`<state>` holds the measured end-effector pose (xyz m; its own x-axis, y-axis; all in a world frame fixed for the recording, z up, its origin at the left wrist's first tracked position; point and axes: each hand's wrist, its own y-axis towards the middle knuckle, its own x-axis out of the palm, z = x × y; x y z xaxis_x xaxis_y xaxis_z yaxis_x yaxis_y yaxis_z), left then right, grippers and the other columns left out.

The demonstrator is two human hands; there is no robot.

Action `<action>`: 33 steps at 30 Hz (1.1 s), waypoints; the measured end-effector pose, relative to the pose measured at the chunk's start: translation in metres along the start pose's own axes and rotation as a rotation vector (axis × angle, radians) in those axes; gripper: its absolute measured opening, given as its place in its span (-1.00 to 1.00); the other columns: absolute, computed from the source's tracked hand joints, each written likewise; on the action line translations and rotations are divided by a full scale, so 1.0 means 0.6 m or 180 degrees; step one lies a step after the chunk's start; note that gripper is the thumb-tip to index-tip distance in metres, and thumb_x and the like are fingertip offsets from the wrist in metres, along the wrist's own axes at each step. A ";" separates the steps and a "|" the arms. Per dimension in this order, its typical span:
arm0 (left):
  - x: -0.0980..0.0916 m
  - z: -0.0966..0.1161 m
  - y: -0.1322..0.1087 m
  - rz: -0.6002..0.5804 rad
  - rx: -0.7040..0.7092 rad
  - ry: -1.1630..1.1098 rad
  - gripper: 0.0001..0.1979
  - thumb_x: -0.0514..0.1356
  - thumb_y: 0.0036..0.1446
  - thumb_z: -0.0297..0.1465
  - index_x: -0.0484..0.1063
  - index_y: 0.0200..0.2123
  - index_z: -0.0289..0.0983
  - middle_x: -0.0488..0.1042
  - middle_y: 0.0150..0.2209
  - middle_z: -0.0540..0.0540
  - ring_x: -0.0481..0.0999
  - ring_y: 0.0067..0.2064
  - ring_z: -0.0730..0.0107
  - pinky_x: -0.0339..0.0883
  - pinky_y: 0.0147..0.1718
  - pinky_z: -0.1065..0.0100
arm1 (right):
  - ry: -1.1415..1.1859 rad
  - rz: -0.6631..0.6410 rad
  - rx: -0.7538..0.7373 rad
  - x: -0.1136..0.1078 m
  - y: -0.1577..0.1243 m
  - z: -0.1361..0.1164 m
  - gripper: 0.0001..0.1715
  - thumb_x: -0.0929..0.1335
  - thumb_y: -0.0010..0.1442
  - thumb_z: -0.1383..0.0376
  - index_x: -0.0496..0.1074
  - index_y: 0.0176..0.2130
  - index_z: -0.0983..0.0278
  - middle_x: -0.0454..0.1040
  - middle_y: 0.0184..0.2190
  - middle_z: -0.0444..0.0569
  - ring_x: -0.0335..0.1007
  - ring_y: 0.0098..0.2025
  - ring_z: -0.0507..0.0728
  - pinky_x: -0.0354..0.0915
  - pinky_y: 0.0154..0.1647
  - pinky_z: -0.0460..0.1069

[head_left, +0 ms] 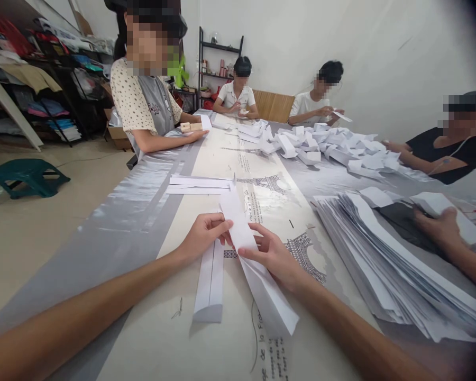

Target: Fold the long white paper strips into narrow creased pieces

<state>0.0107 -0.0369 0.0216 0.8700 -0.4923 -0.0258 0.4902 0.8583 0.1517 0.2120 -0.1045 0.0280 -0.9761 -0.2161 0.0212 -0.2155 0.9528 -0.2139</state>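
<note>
Both my hands grip one long folded strip of white paper (262, 280) above the table's middle. My left hand (209, 230) pinches its left edge, thumb on top and fingers behind. From the other side my right hand (275, 256) holds it with the thumb in front. The strip slants, its near end flaring open toward me. Below my left hand a flat folded paper strip (209, 286) lies on the tablecloth. Farther off, more folded strips (198, 185) lie crosswise, close to the held strip's far end.
A thick stack of paper sheets (381, 264) lies at the right, beside a co-worker's hand (440, 227). A heap of folded paper pieces (321, 145) covers the table's far right. Several people sit around the table. A green stool (30, 177) stands on the floor at left.
</note>
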 end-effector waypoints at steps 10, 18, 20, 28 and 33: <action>-0.007 -0.015 0.011 0.1190 0.0181 -0.0421 -0.64 0.32 0.17 -0.18 0.44 -0.56 -0.27 0.41 -0.51 0.01 0.40 -0.44 0.43 0.30 -0.42 0.40 | -0.0337 -0.0367 0.0046 -0.004 0.001 -0.007 -0.67 0.51 0.15 0.18 0.56 -0.09 0.21 0.60 -0.08 0.01 0.56 -0.20 0.19 0.42 -0.21 0.08; -0.018 -0.028 0.018 0.1742 0.0371 -0.0572 -0.65 0.33 0.16 -0.19 0.41 -0.54 -0.28 0.38 -0.49 0.02 0.41 -0.41 0.44 0.42 -0.33 0.39 | -0.0353 -0.0848 0.0039 -0.008 -0.006 -0.017 -0.67 0.46 0.24 0.05 0.55 -0.10 0.20 0.61 -0.16 0.00 0.56 -0.17 0.17 0.39 -0.24 0.03; -0.018 -0.029 0.019 0.1811 0.0383 -0.0573 -0.65 0.33 0.16 -0.19 0.41 -0.54 -0.28 0.39 -0.48 0.02 0.42 -0.40 0.44 0.42 -0.33 0.39 | -0.0322 -0.0900 0.0097 -0.006 -0.009 -0.019 -0.65 0.46 0.24 0.03 0.55 -0.10 0.20 0.62 -0.17 0.02 0.58 -0.13 0.21 0.41 -0.23 0.05; -0.020 -0.023 0.020 0.1488 0.0120 -0.0732 -0.71 0.38 0.10 -0.17 0.52 -0.41 -0.30 0.50 -0.43 -0.03 0.47 -0.38 0.42 0.38 -0.39 0.43 | -0.0046 -0.0732 0.0297 -0.009 -0.004 -0.010 -0.56 0.50 0.19 0.12 0.53 0.03 0.20 0.64 -0.09 0.06 0.62 -0.21 0.21 0.48 -0.24 0.06; -0.015 -0.013 0.015 0.0715 -0.0091 -0.0465 -0.67 0.40 0.08 -0.16 0.62 -0.28 -0.33 0.60 -0.36 -0.14 0.51 -0.38 0.35 0.38 -0.44 0.39 | -0.0072 -0.0661 0.0315 -0.015 -0.001 -0.011 -0.56 0.48 0.22 0.12 0.52 0.06 0.19 0.63 -0.06 0.06 0.63 -0.26 0.18 0.49 -0.31 0.04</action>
<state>0.0077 -0.0236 0.0156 0.9414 -0.3030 0.1484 0.2889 0.9511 0.1096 0.2205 -0.1018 0.0344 -0.9100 -0.4111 0.0532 -0.4071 0.8620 -0.3021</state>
